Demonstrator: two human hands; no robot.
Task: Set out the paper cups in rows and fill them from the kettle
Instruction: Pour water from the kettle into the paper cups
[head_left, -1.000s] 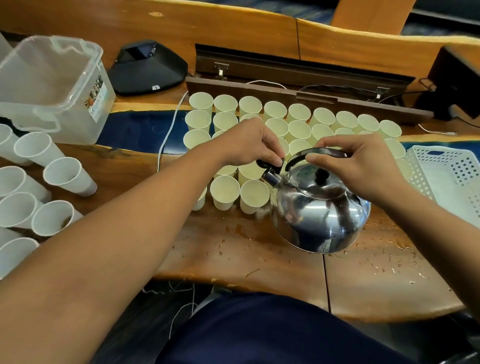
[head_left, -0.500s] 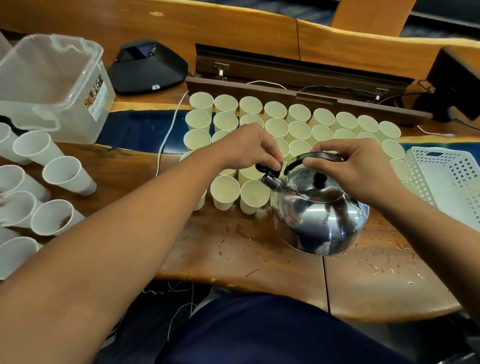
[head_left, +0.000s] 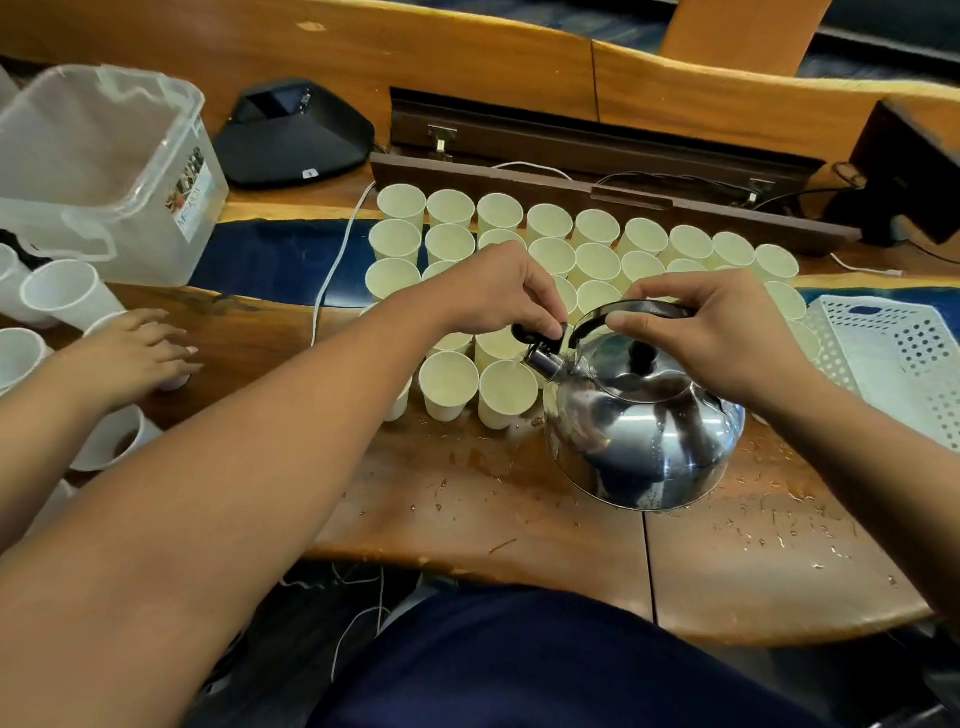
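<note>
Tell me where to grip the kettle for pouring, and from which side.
Grip the black arched handle over the lid, coming from above, as the right hand does. The kettle has a round, slick steel body, and its spout points left toward the cups, where the left hand pinches the spout cap.

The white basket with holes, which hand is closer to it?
Right. The right hand grips the kettle handle, just beside the white basket; the left hand pinches the spout cap, farther away.

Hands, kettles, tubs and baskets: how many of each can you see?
Hands: 3 (left hand, right hand, another person's hand)
Kettle: 1
Clear tub: 1
White basket: 1
Total: 6
</note>
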